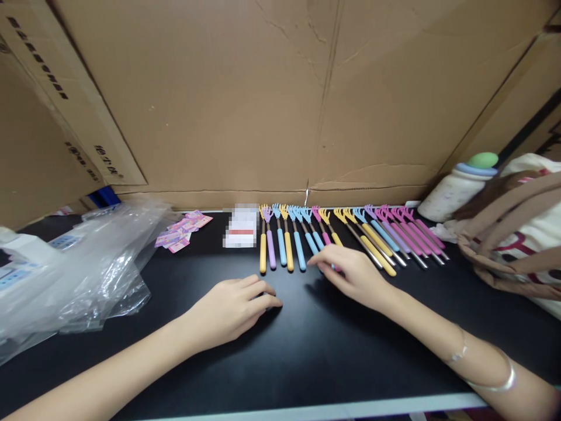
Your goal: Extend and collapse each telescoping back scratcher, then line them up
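A row of several small rake-headed back scratchers [350, 237] with yellow, blue, purple and pink handles lies along the back of the black table [280, 356]. My right hand [350, 272] rests on the lower ends of the blue and pink ones near the middle of the row, fingers curled over them. My left hand [232, 310] lies palm down on the table in front of the row's left end, fingers loosely bent, holding nothing.
Crumpled clear plastic bags [83, 269] lie at the left. Small pink cards [182, 231] and a white card stack [241, 228] sit left of the row. A white bottle with a green cap [460, 187] and a cloth bag [517, 234] stand at the right. Cardboard walls [263, 93] close the back.
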Motion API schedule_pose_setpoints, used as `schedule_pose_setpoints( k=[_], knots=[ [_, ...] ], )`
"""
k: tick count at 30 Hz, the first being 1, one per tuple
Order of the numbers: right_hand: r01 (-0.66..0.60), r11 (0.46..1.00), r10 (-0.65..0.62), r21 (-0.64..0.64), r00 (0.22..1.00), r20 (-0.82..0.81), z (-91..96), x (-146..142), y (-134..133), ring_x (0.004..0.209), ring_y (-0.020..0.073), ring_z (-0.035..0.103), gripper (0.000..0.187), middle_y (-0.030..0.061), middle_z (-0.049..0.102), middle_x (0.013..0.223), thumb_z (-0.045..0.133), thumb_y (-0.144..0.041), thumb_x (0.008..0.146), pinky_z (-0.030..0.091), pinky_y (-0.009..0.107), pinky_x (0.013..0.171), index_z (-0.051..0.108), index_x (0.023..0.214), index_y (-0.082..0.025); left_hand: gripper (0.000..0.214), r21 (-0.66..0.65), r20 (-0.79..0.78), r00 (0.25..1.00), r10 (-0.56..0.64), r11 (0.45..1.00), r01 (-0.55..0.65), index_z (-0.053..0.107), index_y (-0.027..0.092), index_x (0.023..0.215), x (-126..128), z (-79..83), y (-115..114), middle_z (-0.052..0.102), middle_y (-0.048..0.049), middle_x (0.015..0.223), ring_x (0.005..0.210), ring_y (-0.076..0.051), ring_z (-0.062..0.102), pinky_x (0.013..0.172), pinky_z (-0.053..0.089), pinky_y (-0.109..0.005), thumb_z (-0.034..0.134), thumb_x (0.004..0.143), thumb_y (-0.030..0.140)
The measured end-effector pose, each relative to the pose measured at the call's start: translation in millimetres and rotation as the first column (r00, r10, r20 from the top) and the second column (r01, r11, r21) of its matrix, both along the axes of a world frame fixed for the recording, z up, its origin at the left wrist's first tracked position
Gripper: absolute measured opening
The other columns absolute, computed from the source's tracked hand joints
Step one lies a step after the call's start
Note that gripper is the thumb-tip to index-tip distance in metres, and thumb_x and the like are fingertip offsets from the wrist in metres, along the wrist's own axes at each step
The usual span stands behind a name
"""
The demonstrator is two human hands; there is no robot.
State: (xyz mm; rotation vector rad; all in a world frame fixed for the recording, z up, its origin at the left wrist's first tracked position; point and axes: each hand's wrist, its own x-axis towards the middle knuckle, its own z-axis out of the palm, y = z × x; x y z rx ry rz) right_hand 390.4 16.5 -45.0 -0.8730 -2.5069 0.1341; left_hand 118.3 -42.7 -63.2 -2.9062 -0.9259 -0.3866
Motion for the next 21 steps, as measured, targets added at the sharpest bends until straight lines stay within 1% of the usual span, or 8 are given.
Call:
schedule_pose_setpoints(
  k=[2, 5, 8, 13, 18, 21],
  knots=[
    [-0.117, 0.992, 0.119, -0.045, 0.992, 0.047, -1.3, -8.5, -12.2, 0.082, 0.0117, 0.060, 0.024, 0.0030, 0.066, 0.090, 0.036, -0.020, 0.093, 0.043, 0.023, 0.074, 0.060, 0.097, -0.020, 0.027, -0.016, 0.001, 1.000, 0.005, 1.000, -0.005, 0.055, 0.023, 0.112, 0.4, 0.3, 0.1, 0.063, -0.0036, 0.105, 0.090, -0.016, 0.059, 0.073, 0.050, -0.025, 0.039, 0.091, 0.014],
    [-0.189, 0.979, 0.197, -0.069, 0.973, 0.124, -6.0, -15.6, -23.1, 0.073, 0.0105, 0.058, 0.023, 0.0019, 0.065, 0.082, 0.037, -0.024, 0.094, 0.040, 0.021, 0.066, 0.060, 0.092, -0.019, 0.027, -0.027, 0.007, 1.000, 0.007, 1.000, -0.007, 0.055, 0.023, 0.111, 0.6, 0.7, 0.8, 0.063, -0.0035, 0.104, 0.090, -0.016, 0.059, 0.073, 0.049, -0.025, 0.040, 0.091, 0.013],
    [-0.192, 0.981, 0.196, -0.040, 0.964, 0.181, -9.6, -15.7, -23.9, 0.069, 0.0106, 0.055, 0.025, 0.0021, 0.062, 0.077, 0.036, -0.025, 0.094, 0.038, 0.021, 0.063, 0.059, 0.090, -0.018, 0.027, -0.027, 0.013, 1.000, 0.005, 1.000, -0.005, 0.055, 0.022, 0.110, 0.6, 0.9, 1.5, 0.063, -0.0036, 0.104, 0.090, -0.016, 0.059, 0.073, 0.049, -0.025, 0.039, 0.090, 0.013],
    [-0.187, 0.982, 0.178, 0.015, 0.956, 0.234, -11.0, -14.5, -19.8, 0.069, 0.0107, 0.053, 0.025, 0.0022, 0.059, 0.076, 0.036, -0.025, 0.095, 0.036, 0.022, 0.062, 0.059, 0.087, -0.018, 0.028, -0.021, 0.005, 1.000, 0.003, 1.000, -0.003, 0.055, 0.023, 0.111, 0.5, 0.0, 1.5, 0.062, -0.0035, 0.104, 0.090, -0.016, 0.058, 0.072, 0.050, -0.025, 0.039, 0.090, 0.013],
    [-0.217, 0.973, 0.177, 0.080, 0.922, 0.343, -17.4, -17.2, -22.5, 0.069, 0.0125, 0.052, 0.024, 0.0019, 0.057, 0.075, 0.035, -0.024, 0.094, 0.034, 0.025, 0.062, 0.058, 0.089, -0.018, 0.028, -0.004, -0.002, 1.000, 0.004, 1.000, -0.004, 0.055, 0.023, 0.111, 0.1, -1.1, 1.2, 0.062, -0.0037, 0.103, 0.089, -0.016, 0.058, 0.072, 0.049, -0.026, 0.040, 0.090, 0.013],
    [-0.206, 0.975, 0.164, 0.080, 0.917, 0.363, -19.6, -18.0, -23.7, 0.069, 0.0126, 0.052, 0.025, 0.0017, 0.057, 0.074, 0.034, -0.023, 0.094, 0.034, 0.025, 0.062, 0.058, 0.090, -0.018, 0.027, 0.007, 0.003, 1.000, 0.006, 1.000, -0.006, 0.054, 0.023, 0.111, -0.2, -1.3, 1.2, 0.062, -0.0035, 0.103, 0.089, -0.016, 0.059, 0.072, 0.049, -0.025, 0.040, 0.091, 0.013]
  ],
)
